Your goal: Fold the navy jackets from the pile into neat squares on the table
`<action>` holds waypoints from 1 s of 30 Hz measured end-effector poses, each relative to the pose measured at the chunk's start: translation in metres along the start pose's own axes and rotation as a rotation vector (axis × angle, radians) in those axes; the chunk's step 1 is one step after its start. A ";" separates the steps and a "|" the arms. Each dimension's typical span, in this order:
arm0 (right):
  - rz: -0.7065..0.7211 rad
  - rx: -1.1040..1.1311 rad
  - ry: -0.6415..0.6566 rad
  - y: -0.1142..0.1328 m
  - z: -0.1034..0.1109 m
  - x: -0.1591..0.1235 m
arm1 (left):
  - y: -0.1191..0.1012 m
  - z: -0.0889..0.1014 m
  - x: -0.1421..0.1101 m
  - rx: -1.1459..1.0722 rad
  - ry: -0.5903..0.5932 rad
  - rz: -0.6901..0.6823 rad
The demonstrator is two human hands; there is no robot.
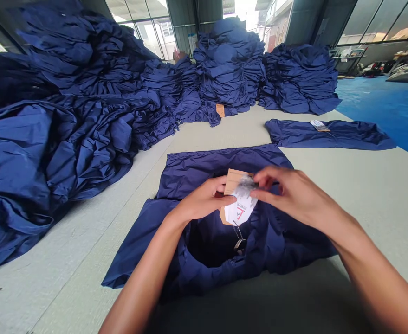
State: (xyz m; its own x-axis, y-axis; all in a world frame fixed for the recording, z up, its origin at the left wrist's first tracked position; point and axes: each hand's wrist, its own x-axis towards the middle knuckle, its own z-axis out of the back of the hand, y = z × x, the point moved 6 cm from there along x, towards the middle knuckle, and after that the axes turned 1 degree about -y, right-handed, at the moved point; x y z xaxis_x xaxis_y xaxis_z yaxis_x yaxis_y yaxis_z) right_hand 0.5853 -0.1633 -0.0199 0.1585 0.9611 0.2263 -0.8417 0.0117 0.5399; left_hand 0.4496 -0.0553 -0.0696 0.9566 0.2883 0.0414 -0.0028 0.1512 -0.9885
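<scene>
Left hand: your left hand (205, 198) pinches the hang tags (242, 206) at their left edge, thumb across the front, fingers behind.
Right hand: your right hand (294, 192) is at the tags' right edge, thumb and forefinger curved toward each other beside a grey blurred patch (246, 182). Can't tell if they're pinching it.
Tags: held up between your hands, above the garment's opening. Tan card (234, 178) at the back, white label (239, 211) with a red mark in front. Small print unreadable.
Cord: a thin cord (237, 231) runs down from the tags to a small round metal piece (240, 245) by the garment's near edge.
Garment: navy garment (197, 162) lies on the table (332, 185) in front of you, under both hands, opening gaping toward you.
Right of it: folded navy garment (360, 137), lying flat farther back, tag (319, 125) on top.
Left: loose navy heap (22, 148) along the table.
Back: two tall navy stacks, centre (228, 65) and right (297, 79); orange tag (220, 110) at the foot of the centre one.
Floor: blue floor (381, 104), far right.
</scene>
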 end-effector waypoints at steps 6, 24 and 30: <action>0.009 0.308 0.173 -0.005 -0.010 -0.002 | -0.020 -0.024 -0.004 0.000 0.092 -0.051; -0.596 1.126 -0.138 -0.003 -0.015 -0.093 | -0.043 -0.043 -0.070 0.636 0.095 0.052; -0.697 1.396 -0.225 0.014 -0.042 -0.091 | 0.003 -0.053 -0.079 0.712 0.111 0.089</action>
State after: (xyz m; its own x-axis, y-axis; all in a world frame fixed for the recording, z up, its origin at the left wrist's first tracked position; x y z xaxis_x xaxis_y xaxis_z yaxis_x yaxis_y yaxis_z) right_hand 0.5374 -0.2392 -0.0665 0.4736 0.8150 -0.3339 0.5273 0.0414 0.8487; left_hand 0.3890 -0.1279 -0.0833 0.9678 0.2363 -0.0868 -0.2346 0.7213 -0.6517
